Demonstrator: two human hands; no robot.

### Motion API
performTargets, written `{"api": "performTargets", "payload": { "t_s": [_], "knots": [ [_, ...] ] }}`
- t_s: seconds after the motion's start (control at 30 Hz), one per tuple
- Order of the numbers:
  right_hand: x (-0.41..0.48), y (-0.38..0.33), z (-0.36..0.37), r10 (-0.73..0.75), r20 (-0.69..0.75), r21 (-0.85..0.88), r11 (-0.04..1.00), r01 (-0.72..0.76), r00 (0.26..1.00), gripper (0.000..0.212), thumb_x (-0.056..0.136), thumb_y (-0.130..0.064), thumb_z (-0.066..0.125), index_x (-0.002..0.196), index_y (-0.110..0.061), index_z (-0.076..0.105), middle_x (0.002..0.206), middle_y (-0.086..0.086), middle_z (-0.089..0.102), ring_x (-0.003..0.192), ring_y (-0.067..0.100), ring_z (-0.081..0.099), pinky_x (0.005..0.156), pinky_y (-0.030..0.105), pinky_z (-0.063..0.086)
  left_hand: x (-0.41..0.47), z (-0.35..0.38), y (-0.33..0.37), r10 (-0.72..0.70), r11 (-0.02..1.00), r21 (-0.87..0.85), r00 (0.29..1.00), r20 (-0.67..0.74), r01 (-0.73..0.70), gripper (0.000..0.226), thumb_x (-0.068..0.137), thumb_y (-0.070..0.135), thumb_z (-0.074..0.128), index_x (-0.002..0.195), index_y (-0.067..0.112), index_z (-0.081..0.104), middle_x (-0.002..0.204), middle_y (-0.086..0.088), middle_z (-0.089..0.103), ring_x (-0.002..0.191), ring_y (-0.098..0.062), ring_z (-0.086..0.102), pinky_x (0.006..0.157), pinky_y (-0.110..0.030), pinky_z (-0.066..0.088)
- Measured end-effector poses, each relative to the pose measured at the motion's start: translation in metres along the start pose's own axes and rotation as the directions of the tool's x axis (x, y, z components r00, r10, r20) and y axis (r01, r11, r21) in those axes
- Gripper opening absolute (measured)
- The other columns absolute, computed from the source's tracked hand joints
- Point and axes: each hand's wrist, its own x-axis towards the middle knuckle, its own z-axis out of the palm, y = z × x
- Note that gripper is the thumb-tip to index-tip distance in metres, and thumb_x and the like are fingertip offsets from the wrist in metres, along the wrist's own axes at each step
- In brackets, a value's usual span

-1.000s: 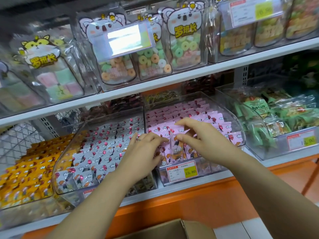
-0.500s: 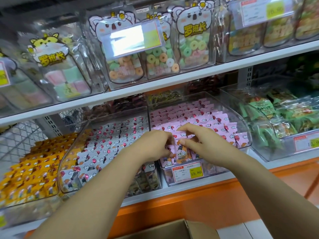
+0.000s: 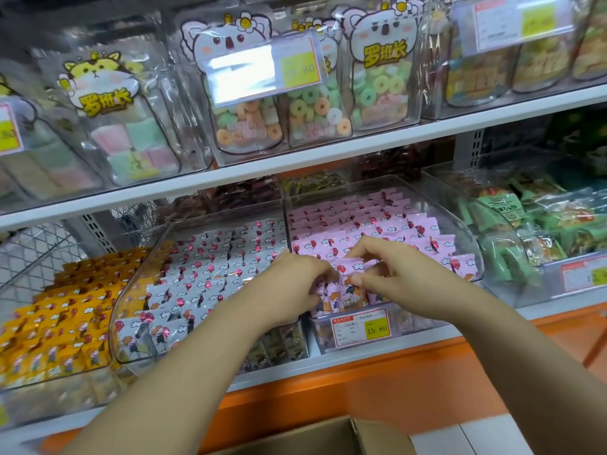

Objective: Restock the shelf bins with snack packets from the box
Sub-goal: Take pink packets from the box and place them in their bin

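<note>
Standing upright on the top tier: clear koala-printed bags of ring candy (image 3: pixel 315 103); left of them, a hamster-printed bag of pastel marshmallow cubes (image 3: pixel 124 139). Hung in front of the ring candy, a tilted price label holder (image 3: pixel 262 68) with 15.80 on yellow. Lower down, a red-edged price tag (image 3: pixel 360 328), also 15.80. Far left, wire mesh panel (image 3: pixel 29 254). Underneath, orange shelf base (image 3: pixel 361 389); bottom right, pale floor tile (image 3: pixel 476 438).

Left hand (image 3: pixel 295 287): curled, pinching packets (image 3: pixel 353 292) at bin (image 3: pixel 469 239) front.
Right hand (image 3: pixel 394 270): curled, pinching same packets.
Arms: both outstretched.
</note>
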Motion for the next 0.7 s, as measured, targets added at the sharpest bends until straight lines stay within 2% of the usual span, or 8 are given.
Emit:
{"api": "performTargets", "payload": {
  "t_s": [0.07, 0.17, 0.27, 0.37, 0.4, 0.5, 0.6, 0.7],
  "knots": [
    [-0.001, 0.0, 0.002, 0.008, -0.036, 0.034, 0.999, -0.007, 0.999, 0.015, 0.093, -0.021, 0.058, 0.1, -0.033, 0.052, 0.081, -0.009, 0.06, 0.051, -0.001, 0.049, 0.048, 0.008, 0.036, 0.005, 0.001, -0.001, -0.017, 0.999, 0.027, 1.0, 0.004, 0.017, 0.034, 0.089, 0.009, 0.056, 0.119, 0.025, 0.057, 0.091, 0.01, 0.056, 0.083, -0.009, 0.043, 0.085, -0.021, 0.025],
    [-0.002, -0.002, 0.003, 0.006, -0.121, 0.072, 0.997, 0.002, 0.993, 0.019, 0.094, -0.021, 0.057, 0.105, -0.036, 0.051, 0.089, -0.01, 0.057, 0.059, 0.0, 0.056, 0.053, 0.01, 0.04, 0.012, 0.005, -0.008, -0.065, 0.998, -0.001, 0.998, 0.005, 0.065, 0.042, 0.089, 0.01, 0.057, 0.127, 0.027, 0.053, 0.104, 0.009, 0.064, 0.102, -0.014, 0.051, 0.107, -0.029, 0.026],
    [0.0, -0.006, -0.001, -0.032, -0.204, 0.106, 0.993, 0.055, 0.979, 0.023, 0.093, -0.021, 0.057, 0.096, -0.043, 0.05, 0.095, -0.009, 0.06, 0.076, 0.008, 0.064, 0.075, 0.027, 0.054, 0.014, 0.004, -0.011, -0.067, 0.998, 0.013, 0.998, -0.009, 0.067, 0.045, 0.088, 0.009, 0.059, 0.129, 0.026, 0.052, 0.108, 0.006, 0.065, 0.107, -0.017, 0.053, 0.114, -0.038, 0.023],
    [0.002, -0.01, 0.006, -0.03, -0.136, 0.191, 0.98, 0.056, 0.99, 0.022, 0.093, -0.017, 0.057, 0.098, -0.038, 0.053, 0.096, -0.01, 0.062, 0.076, 0.008, 0.067, 0.085, 0.039, 0.054, 0.014, -0.002, -0.009, -0.045, 0.997, 0.058, 0.997, -0.057, 0.048, 0.035, 0.086, 0.005, 0.06, 0.113, 0.026, 0.055, 0.096, 0.006, 0.065, 0.092, -0.016, 0.057, 0.119, -0.039, 0.008],
    [0.003, -0.01, 0.011, -0.026, -0.116, 0.194, 0.98, 0.048, 0.993, 0.021, 0.094, -0.016, 0.057, 0.098, -0.036, 0.053, 0.094, -0.011, 0.063, 0.076, 0.012, 0.067, 0.084, 0.04, 0.054, 0.015, -0.003, -0.01, -0.037, 0.997, 0.07, 0.997, -0.073, 0.042, 0.029, 0.085, 0.004, 0.06, 0.104, 0.024, 0.053, 0.086, 0.007, 0.061, 0.084, -0.016, 0.054, 0.119, -0.039, 0.009],
    [0.006, -0.009, 0.022, -0.036, -0.091, 0.166, 0.985, 0.051, 0.995, 0.017, 0.094, -0.018, 0.057, 0.096, -0.035, 0.053, 0.079, -0.019, 0.063, 0.071, 0.021, 0.064, 0.068, 0.037, 0.05, 0.013, -0.003, -0.01, -0.026, 0.997, 0.064, 0.996, -0.083, 0.031, 0.034, 0.083, 0.002, 0.058, 0.113, 0.018, 0.056, 0.069, 0.01, 0.05, 0.074, -0.016, 0.046, 0.118, -0.036, 0.014],
    [0.009, -0.006, 0.021, -0.028, -0.054, 0.123, 0.992, 0.035, 0.998, 0.01, 0.095, -0.021, 0.057, 0.098, -0.03, 0.053, 0.064, -0.036, 0.056, 0.057, 0.015, 0.049, 0.058, 0.027, 0.04, 0.009, -0.004, -0.011, -0.025, 0.998, -0.054, 0.994, -0.11, 0.019, 0.041, 0.083, 0.002, 0.06, 0.12, 0.02, 0.058, 0.076, 0.011, 0.051, 0.086, -0.017, 0.054, 0.094, -0.029, 0.042],
    [0.01, -0.007, 0.02, -0.023, -0.036, 0.1, 0.995, 0.027, 0.999, 0.011, 0.094, -0.021, 0.058, 0.096, -0.03, 0.053, 0.063, -0.027, 0.058, 0.051, 0.004, 0.046, 0.054, 0.017, 0.038, 0.005, -0.006, -0.014, -0.048, 0.984, -0.174, 0.993, -0.106, 0.029, 0.042, 0.084, 0.005, 0.065, 0.123, 0.021, 0.059, 0.092, 0.004, 0.06, 0.09, -0.012, 0.059, 0.074, -0.016, 0.042]
  ]
}}
